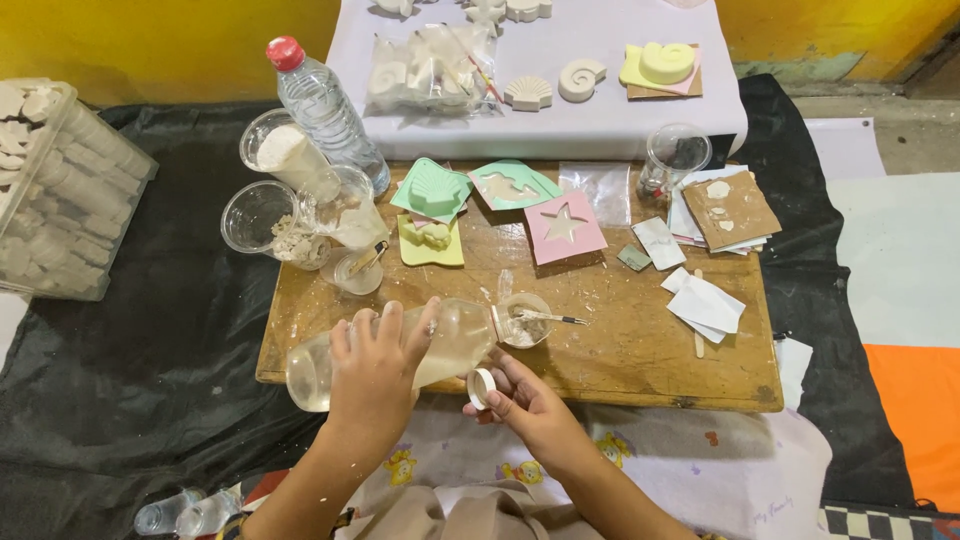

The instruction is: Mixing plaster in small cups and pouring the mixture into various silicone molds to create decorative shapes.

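Lying sideways, bottle (pixel 400 355) mouth rightward

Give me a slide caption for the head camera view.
Left hand tips a clear bottle into a small cup; right hand holds its cap.

Counts on the wooden surface (pixel 640 350) and the cloth (pixel 600 110)

Two water bottles: one upright (pixel 325 105), one tipped (pixel 400 355). Four silicone moulds on the board: green shell (pixel 430 188), yellow (pixel 430 242), green (pixel 512 185), pink star (pixel 563 227). Two plaster shells on the cloth: scallop (pixel 528 93), snail (pixel 580 78). One small cup (pixel 523 320), one white cap (pixel 481 388).
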